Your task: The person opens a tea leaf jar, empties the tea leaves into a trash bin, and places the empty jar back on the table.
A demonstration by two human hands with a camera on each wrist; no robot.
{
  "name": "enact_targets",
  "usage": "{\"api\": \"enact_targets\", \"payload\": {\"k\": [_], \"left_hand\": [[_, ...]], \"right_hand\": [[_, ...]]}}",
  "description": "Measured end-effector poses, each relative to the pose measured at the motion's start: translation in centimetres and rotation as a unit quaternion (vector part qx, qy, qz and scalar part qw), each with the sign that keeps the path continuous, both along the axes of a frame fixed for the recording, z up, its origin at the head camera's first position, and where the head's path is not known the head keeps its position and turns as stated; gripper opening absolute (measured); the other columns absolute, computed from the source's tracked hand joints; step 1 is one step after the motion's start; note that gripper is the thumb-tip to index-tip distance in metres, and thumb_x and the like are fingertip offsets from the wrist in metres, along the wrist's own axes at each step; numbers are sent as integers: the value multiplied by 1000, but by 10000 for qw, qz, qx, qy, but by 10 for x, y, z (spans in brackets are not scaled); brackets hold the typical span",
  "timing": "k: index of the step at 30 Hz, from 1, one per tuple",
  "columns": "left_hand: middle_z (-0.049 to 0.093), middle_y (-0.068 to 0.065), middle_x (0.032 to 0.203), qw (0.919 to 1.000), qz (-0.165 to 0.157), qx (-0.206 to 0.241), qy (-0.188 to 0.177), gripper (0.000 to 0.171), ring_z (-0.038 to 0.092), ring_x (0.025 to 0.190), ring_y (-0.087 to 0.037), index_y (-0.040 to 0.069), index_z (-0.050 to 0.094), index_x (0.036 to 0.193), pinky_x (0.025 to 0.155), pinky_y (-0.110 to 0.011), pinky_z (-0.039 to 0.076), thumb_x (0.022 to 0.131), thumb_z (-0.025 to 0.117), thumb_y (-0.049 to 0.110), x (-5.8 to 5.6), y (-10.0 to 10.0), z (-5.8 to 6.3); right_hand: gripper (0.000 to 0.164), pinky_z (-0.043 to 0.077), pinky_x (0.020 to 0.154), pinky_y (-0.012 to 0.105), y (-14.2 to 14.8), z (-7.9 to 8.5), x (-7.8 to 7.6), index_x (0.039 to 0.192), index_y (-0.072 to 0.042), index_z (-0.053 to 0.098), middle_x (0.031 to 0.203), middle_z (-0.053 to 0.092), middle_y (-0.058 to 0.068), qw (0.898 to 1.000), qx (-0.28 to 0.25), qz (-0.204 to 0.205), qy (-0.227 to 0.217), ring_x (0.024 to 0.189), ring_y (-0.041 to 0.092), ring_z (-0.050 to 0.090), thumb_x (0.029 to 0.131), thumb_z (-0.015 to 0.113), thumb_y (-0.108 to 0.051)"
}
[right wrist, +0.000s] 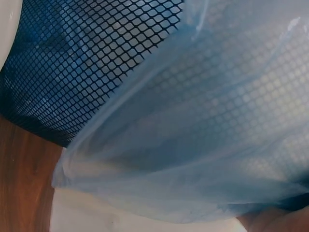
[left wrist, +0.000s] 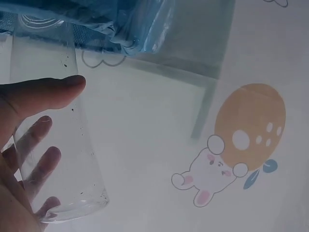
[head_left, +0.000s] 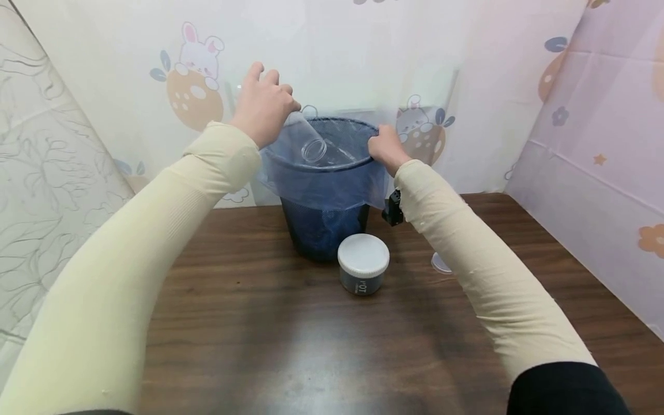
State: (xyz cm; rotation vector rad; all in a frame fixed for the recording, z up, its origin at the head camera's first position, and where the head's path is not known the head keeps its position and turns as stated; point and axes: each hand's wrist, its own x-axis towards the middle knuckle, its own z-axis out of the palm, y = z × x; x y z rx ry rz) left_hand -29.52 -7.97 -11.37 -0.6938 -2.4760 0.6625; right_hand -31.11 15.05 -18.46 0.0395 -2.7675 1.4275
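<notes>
Over bin [head_left: 311,230], bottle [head_left: 298,128] slants mouth-down, your left hand [head_left: 263,109] wrapped round it, apparently to aim opening inside. Your right hand [head_left: 386,147] grips rim [head_left: 337,169] and liner [head_left: 321,190], likely steadying both. White-lidded tub [head_left: 363,262] stands just in front.

Bottle [left wrist: 79,154] smooth, glossy plast.; bag [right wrist: 193,121] plast. film; bin [right wrist: 96,58] mesh.

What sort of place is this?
Probably a staged indoor corner, perhaps for recording: patterned coverings enclose three visible sides, around a wood-grain surface that bears a lined mesh bin. Whether it is in a home, I can't tell.
</notes>
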Motion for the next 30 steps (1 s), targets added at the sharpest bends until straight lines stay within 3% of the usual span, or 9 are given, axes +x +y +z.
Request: {"api": "enact_targets", "payload": {"k": [3,5,10,16,21,23,26,30], "left_hand": [[63,-10,101,10000,-22,75,-13,42,43,91,-31,19,67,122,96,-51,23,87,57,0,1,0,1],[63,-10,102,9999,6,143,-54,43,44,92,-32,19,66,123,97,-51,23,87,56,-1,2,0,1],[61,-14,109,9984,101,466,-314,45,44,98,-36,18,64,125,96,-56,23,85,54,-2,4,-3,2],[60,-16,114,9949,195,889,-441,48,44,100,-38,16,61,128,93,-58,24,84,53,-2,6,-11,0],[56,-17,122,9891,439,1247,-652,57,44,104,-41,15,55,134,91,-61,26,79,55,-1,7,-17,-2],[54,-18,126,9851,512,1447,-770,60,45,107,-42,15,53,136,90,-62,27,78,56,1,6,-19,-2],[54,-18,129,9794,523,1743,-871,63,46,112,-44,15,50,138,91,-63,28,76,61,6,5,-22,-3],[56,-17,128,9700,441,2205,-921,68,49,113,-45,15,49,139,86,-63,36,73,66,14,5,-23,-3]], "right_hand": [[62,29,90,33,2,-1,-1,152,-2,5,159,3,10,9999,-63,36,70,134,23,26,92,22,1],[63,27,94,33,3,-2,0,152,-3,4,159,2,9,9999,-106,70,77,143,20,9,91,22,1],[63,22,109,34,4,-5,0,153,-5,6,159,6,10,9997,-102,171,110,144,22,5,92,21,0],[57,14,113,38,8,-6,-7,153,-5,3,159,3,10,9988,231,405,-129,144,25,6,103,24,-23],[62,5,114,41,17,0,-11,153,-13,-4,159,-7,6,9926,273,965,-688,144,23,-4,103,17,-42],[64,3,114,42,20,3,-10,153,-16,-4,159,-10,4,9901,290,1177,-706,144,22,-7,102,19,-45],[65,9,113,45,23,5,-7,154,-13,5,159,-5,7,9892,487,1362,-253,144,25,-2,101,31,-41],[62,21,110,47,18,6,-1,150,-7,28,156,18,12,9814,1028,1467,693,142,28,15,97,49,-34]]}}
